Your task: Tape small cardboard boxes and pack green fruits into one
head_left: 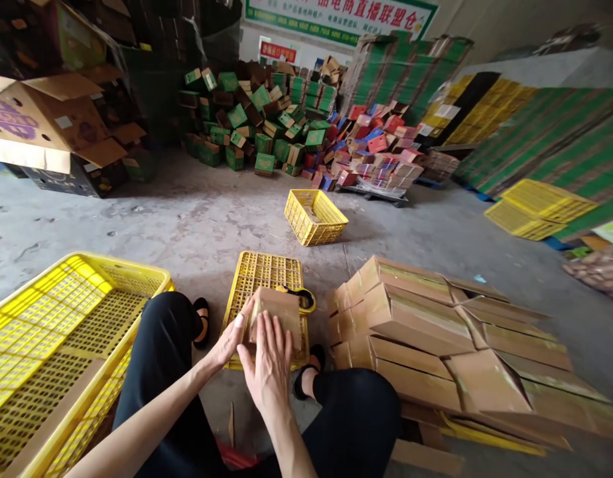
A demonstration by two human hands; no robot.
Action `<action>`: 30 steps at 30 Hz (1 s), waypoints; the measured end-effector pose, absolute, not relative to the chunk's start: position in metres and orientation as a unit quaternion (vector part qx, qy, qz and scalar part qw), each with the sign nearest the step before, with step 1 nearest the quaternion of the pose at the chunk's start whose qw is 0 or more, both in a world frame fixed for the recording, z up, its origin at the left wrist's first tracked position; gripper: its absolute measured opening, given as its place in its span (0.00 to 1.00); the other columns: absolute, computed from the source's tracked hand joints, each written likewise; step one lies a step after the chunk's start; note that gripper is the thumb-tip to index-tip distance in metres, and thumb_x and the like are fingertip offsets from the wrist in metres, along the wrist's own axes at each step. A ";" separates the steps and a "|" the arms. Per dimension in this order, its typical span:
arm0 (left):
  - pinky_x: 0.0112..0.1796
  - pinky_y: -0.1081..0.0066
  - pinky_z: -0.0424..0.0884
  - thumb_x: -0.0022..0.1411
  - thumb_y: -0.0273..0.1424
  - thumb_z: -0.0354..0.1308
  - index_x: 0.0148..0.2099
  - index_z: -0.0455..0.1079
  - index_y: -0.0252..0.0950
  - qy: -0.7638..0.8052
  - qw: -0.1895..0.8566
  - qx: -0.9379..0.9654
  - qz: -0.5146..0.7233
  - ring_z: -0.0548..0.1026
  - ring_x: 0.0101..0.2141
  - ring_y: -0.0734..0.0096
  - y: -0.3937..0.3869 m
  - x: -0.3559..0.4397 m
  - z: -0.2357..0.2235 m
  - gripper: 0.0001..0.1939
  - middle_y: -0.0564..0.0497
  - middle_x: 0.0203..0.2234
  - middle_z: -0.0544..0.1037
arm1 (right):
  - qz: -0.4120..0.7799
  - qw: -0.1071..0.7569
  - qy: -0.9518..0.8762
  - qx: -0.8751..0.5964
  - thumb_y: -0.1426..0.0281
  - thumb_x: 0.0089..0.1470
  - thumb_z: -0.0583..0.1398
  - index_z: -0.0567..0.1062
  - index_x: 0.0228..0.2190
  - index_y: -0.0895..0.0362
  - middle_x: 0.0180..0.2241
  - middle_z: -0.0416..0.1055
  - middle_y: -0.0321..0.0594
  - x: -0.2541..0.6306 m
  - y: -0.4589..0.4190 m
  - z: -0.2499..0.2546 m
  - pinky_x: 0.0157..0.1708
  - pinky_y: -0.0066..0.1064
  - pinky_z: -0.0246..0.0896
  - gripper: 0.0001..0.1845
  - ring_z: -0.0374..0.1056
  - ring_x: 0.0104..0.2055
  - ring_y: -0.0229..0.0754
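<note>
A small brown cardboard box (284,309) sits on an upturned yellow plastic crate (261,269) between my knees. My right hand (269,355) lies flat on the near part of the box, its fingers stretched out and slightly apart. Against the left side of the box rests my left hand (231,340), fingers extended. Just beyond the box's right edge, on the crate, is a tape dispenser (306,300) with a black and yellow body. Neither hand is wrapped round anything.
Stacked cardboard boxes (416,318) stand close on my right. A large yellow crate (152,282) is at my left, and a smaller yellow basket (316,232) sits ahead on the floor. Farther off are heaped green boxes (264,162), red boxes (379,143) and large cartons (77,119).
</note>
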State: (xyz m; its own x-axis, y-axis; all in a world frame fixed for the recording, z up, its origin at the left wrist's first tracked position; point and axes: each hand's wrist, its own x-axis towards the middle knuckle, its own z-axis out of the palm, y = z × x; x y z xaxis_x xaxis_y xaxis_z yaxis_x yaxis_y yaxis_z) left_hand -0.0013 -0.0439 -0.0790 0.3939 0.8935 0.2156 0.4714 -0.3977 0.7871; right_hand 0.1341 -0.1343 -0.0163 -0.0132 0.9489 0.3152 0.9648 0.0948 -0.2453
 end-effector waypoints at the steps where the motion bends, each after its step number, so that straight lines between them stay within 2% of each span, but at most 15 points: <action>1: 0.69 0.54 0.63 0.78 0.47 0.17 0.80 0.44 0.40 0.440 0.331 0.763 0.339 0.59 0.72 0.61 -0.042 -0.007 -0.068 0.38 0.48 0.73 0.61 | -0.013 0.204 -0.720 -0.663 0.53 0.73 0.49 0.54 0.75 0.54 0.73 0.59 0.47 0.127 -0.133 -0.015 0.71 0.54 0.48 0.36 0.54 0.75 0.56; 3: 0.72 0.51 0.55 0.78 0.51 0.22 0.80 0.46 0.39 0.397 0.365 0.755 0.372 0.53 0.74 0.58 -0.041 -0.019 -0.048 0.38 0.48 0.75 0.56 | -0.004 0.209 -0.729 -0.651 0.53 0.74 0.48 0.59 0.73 0.56 0.72 0.61 0.48 0.119 -0.130 -0.013 0.71 0.51 0.50 0.34 0.56 0.74 0.55; 5: 0.72 0.50 0.52 0.78 0.55 0.27 0.79 0.51 0.40 0.360 0.366 0.775 0.369 0.50 0.75 0.55 -0.044 -0.032 -0.035 0.40 0.48 0.76 0.54 | 0.003 0.213 -0.734 -0.645 0.53 0.74 0.48 0.60 0.72 0.58 0.72 0.60 0.50 0.118 -0.129 -0.011 0.71 0.51 0.49 0.35 0.56 0.74 0.55; 8: 0.71 0.54 0.56 0.76 0.58 0.35 0.79 0.51 0.42 0.340 0.326 0.823 0.318 0.53 0.74 0.53 -0.051 -0.046 -0.031 0.40 0.48 0.76 0.52 | 0.003 0.201 -0.744 -0.638 0.53 0.74 0.48 0.57 0.73 0.56 0.72 0.59 0.49 0.131 -0.130 -0.011 0.73 0.54 0.44 0.35 0.56 0.74 0.55; 11: 0.69 0.59 0.61 0.77 0.56 0.40 0.79 0.50 0.44 0.357 0.250 0.851 0.292 0.60 0.72 0.55 -0.056 -0.051 -0.037 0.38 0.49 0.76 0.54 | -0.012 0.180 -0.727 -0.663 0.52 0.74 0.47 0.53 0.75 0.53 0.73 0.58 0.47 0.154 -0.134 -0.014 0.73 0.58 0.43 0.35 0.55 0.75 0.57; 13: 0.68 0.60 0.63 0.77 0.55 0.42 0.78 0.54 0.45 0.366 0.207 0.859 0.293 0.64 0.70 0.56 -0.056 -0.049 -0.039 0.36 0.48 0.75 0.57 | -0.020 0.178 -0.712 -0.679 0.52 0.74 0.46 0.51 0.75 0.53 0.73 0.56 0.48 0.168 -0.135 -0.018 0.72 0.59 0.46 0.36 0.54 0.75 0.58; 15: 0.67 0.60 0.65 0.77 0.55 0.43 0.77 0.55 0.45 0.376 0.193 0.857 0.296 0.66 0.69 0.56 -0.056 -0.044 -0.038 0.36 0.47 0.74 0.59 | -0.013 0.197 -0.708 -0.678 0.53 0.75 0.46 0.48 0.76 0.54 0.74 0.54 0.49 0.176 -0.136 -0.023 0.71 0.54 0.53 0.37 0.54 0.75 0.57; 18: 0.65 0.60 0.69 0.78 0.52 0.43 0.79 0.52 0.44 0.394 0.222 0.839 0.302 0.66 0.68 0.56 -0.056 -0.033 -0.034 0.34 0.46 0.74 0.58 | 0.010 0.251 -0.694 -0.674 0.54 0.75 0.46 0.41 0.76 0.57 0.76 0.50 0.52 0.171 -0.141 -0.036 0.68 0.47 0.62 0.39 0.53 0.75 0.55; 20: 0.65 0.59 0.68 0.79 0.51 0.42 0.79 0.49 0.43 0.397 0.243 0.833 0.301 0.64 0.69 0.55 -0.054 -0.026 -0.031 0.34 0.45 0.75 0.56 | 0.014 0.277 -0.673 -0.685 0.53 0.75 0.46 0.39 0.76 0.58 0.76 0.47 0.54 0.162 -0.147 -0.043 0.68 0.49 0.63 0.40 0.51 0.76 0.56; 23: 0.68 0.56 0.64 0.78 0.54 0.42 0.79 0.51 0.40 0.389 0.237 0.842 0.288 0.58 0.72 0.53 -0.049 -0.017 -0.027 0.37 0.42 0.76 0.53 | 0.009 0.275 -0.661 -0.698 0.51 0.74 0.47 0.41 0.76 0.60 0.77 0.43 0.56 0.150 -0.155 -0.049 0.68 0.53 0.61 0.42 0.46 0.77 0.60; 26: 0.70 0.50 0.58 0.75 0.58 0.44 0.78 0.54 0.38 0.359 0.204 0.871 0.267 0.47 0.75 0.49 -0.048 -0.012 -0.026 0.41 0.42 0.76 0.52 | -0.014 0.239 -0.670 -0.703 0.50 0.73 0.48 0.45 0.76 0.62 0.76 0.46 0.57 0.144 -0.155 -0.045 0.70 0.60 0.54 0.43 0.40 0.78 0.65; 28: 0.71 0.47 0.56 0.74 0.58 0.45 0.78 0.54 0.39 0.341 0.186 0.886 0.254 0.44 0.75 0.48 -0.050 -0.012 -0.027 0.41 0.43 0.76 0.53 | -0.019 0.206 -0.688 -0.696 0.53 0.74 0.46 0.49 0.75 0.60 0.75 0.50 0.55 0.143 -0.150 -0.039 0.71 0.64 0.48 0.39 0.41 0.78 0.65; 30: 0.70 0.49 0.58 0.74 0.58 0.46 0.77 0.55 0.40 0.340 0.175 0.890 0.246 0.45 0.75 0.49 -0.052 -0.017 -0.029 0.40 0.44 0.75 0.54 | -0.005 0.175 -0.709 -0.683 0.58 0.75 0.43 0.52 0.75 0.56 0.75 0.53 0.51 0.146 -0.145 -0.031 0.72 0.65 0.42 0.34 0.46 0.78 0.61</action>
